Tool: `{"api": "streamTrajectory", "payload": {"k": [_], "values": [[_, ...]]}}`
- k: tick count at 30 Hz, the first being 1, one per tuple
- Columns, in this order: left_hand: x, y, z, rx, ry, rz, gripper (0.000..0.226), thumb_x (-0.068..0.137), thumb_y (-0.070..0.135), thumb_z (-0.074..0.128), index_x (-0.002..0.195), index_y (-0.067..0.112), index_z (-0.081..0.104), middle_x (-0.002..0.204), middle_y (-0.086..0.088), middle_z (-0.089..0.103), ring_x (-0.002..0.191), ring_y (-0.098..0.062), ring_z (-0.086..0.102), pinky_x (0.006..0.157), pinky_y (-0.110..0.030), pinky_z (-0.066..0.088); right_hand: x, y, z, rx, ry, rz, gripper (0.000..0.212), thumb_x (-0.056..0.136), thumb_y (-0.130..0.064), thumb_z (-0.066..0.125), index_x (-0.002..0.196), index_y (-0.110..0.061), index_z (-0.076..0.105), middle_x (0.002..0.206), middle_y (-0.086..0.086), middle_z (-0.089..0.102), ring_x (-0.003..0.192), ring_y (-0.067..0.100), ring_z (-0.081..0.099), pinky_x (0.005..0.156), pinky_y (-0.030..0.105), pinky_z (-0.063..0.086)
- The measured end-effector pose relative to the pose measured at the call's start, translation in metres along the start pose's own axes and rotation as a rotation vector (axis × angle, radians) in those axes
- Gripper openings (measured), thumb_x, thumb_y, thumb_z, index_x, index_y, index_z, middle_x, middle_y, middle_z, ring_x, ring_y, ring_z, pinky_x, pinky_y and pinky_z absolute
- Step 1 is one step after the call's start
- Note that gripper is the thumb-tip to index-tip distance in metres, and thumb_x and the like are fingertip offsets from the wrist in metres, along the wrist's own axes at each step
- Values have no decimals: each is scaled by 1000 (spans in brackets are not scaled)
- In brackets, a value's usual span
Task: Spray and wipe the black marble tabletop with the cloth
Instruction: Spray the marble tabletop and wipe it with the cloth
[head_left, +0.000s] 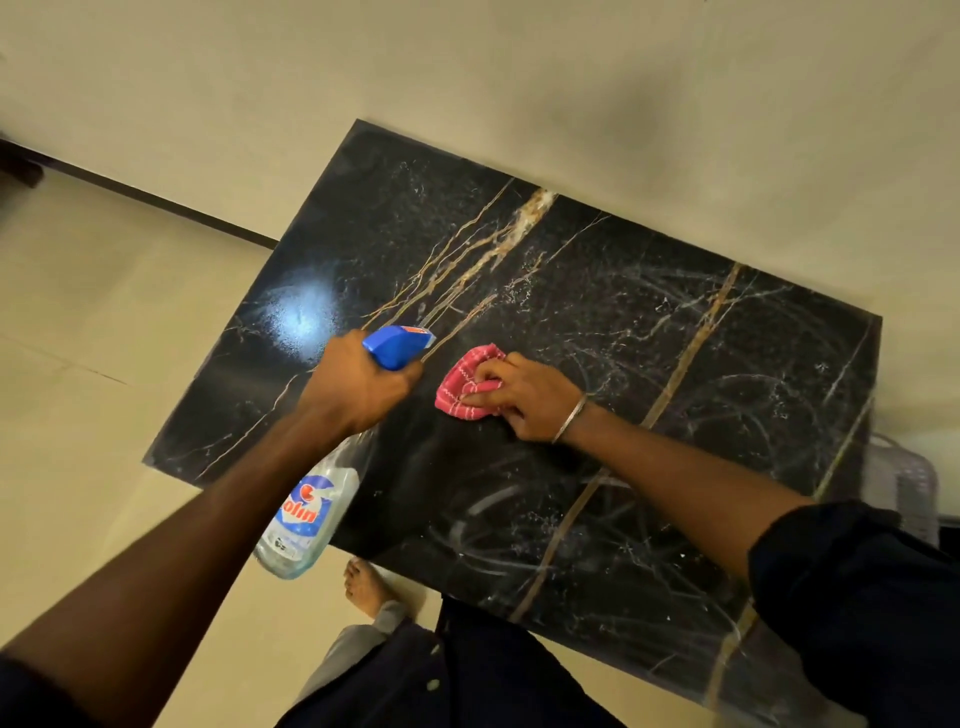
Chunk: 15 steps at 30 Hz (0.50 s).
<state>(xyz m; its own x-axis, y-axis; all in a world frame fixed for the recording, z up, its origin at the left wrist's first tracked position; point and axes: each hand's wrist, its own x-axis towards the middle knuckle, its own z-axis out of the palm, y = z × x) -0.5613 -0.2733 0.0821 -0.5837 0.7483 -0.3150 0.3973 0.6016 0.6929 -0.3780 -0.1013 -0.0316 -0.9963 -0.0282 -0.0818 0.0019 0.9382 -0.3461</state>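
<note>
Head view: the person is standing at the 6 o'clock edge of the black marble tabletop with gold and white veins (597, 291), looking down on both arms.
Left hand: the left hand (358, 387) is clenching the neck of the clear plastic spray bottle with a blue trigger head (311, 512), fingers wrapped tight around it.
Bottle pose: the blue nozzle is pointing toward 1 o'clock across the slab while the clear body is hanging back toward 7 o'clock past the table edge; judging by that tilt, the spray is being aimed at the stone ahead of the cloth.
Right hand: the right hand (524, 397) is pressing down on the bunched red cloth with thin white stripes (465, 382), fingertips curled into it and gripping it against the marble.
Cloth position: the cloth is lying near the middle of the tabletop, just at 3 o'clock of the nozzle but apart from it.
Surface: pale curved smears are showing toward 4 and 5 o'clock, so wiping is likely underway there, while the 9 o'clock part is looking glossy under a light glare.
Bystander details: a bare foot (363, 584) is resting on the beige floor (104, 322) at 6 o'clock.
</note>
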Motion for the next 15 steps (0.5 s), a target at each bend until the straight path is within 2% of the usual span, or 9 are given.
{"api": "streamTrajectory", "payload": {"k": [2, 5, 8, 11, 15], "values": [[-1, -6, -2, 1, -6, -3, 19, 83, 25, 68, 84, 8, 59, 65, -9, 57, 57, -19, 56, 57, -28, 46, 8, 22, -12, -23, 7, 73, 45, 83, -19, 62, 126, -32, 64, 128, 5, 54, 99, 27, 52, 80, 38, 52], [-7, -14, -6, 1, -11, -16, 18, 83, 26, 68, 85, 11, 59, 65, -8, 58, 57, -17, 56, 55, -25, 45, 28, 53, -31, 41, 78, 436, 45, 87, -19, 63, 130, -34, 61, 130, 3, 50, 110, 28, 48, 92, 44, 50], [-15, -17, -11, -27, -17, -23, 17, 83, 25, 68, 87, 11, 59, 66, -6, 57, 58, -17, 57, 56, -24, 46, 44, 53, -33, 93, 113, 611, 44, 87, -18, 66, 128, -32, 63, 129, 5, 48, 115, 31, 46, 98, 45, 47], [-20, -17, -12, -33, -10, -13, 18, 83, 24, 67, 88, 9, 59, 66, -6, 56, 60, -18, 56, 58, -27, 48, 35, 8, -14, 63, 159, 599, 48, 87, -18, 64, 130, -38, 59, 127, 3, 46, 112, 26, 45, 91, 39, 51], [-26, -19, -13, -51, -3, 8, 14, 83, 22, 68, 82, 13, 57, 64, -5, 54, 59, -19, 56, 59, -29, 49, 9, -70, 25, 92, 101, 336, 50, 79, -19, 64, 125, -38, 62, 126, 1, 49, 107, 26, 48, 83, 38, 54]]}}
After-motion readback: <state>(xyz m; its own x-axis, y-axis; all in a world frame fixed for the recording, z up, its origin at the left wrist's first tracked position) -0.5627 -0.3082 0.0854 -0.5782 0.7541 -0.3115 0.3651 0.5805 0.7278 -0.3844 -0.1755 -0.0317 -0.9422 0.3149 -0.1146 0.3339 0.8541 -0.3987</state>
